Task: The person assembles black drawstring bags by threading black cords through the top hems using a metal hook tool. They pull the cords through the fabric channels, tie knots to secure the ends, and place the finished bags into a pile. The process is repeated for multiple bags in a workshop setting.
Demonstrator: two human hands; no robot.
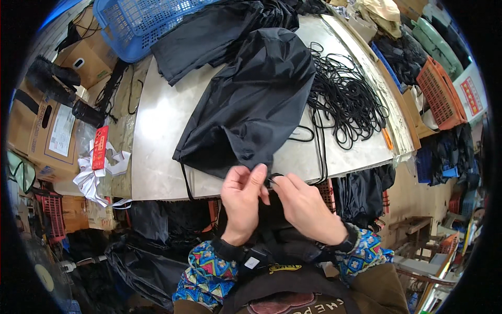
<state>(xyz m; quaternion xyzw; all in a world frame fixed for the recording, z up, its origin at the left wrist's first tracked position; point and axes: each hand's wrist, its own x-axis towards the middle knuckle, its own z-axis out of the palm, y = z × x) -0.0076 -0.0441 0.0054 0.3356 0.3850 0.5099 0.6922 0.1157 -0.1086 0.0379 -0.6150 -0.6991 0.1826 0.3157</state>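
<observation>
A black fabric drawstring bag (251,99) lies across the table, its narrow end toward me. At the table's near edge, my left hand (242,196) is closed, pinching the bag's near corner between thumb and fingers. Close beside it, my right hand (308,209) is closed too, its fingertips on a short piece of black cord (271,180) at that corner. The fingers partly hide where cord and fabric meet. From the bag's other near corner a black cord (186,182) hangs over the table edge.
A tangled heap of black cords (348,99) lies right of the bag. More black fabric (209,42) and a blue basket (144,26) are at the far side. A red phone-shaped object (100,146) rests on white strips at left, near cardboard boxes (44,131). An orange cutter (387,139) lies right.
</observation>
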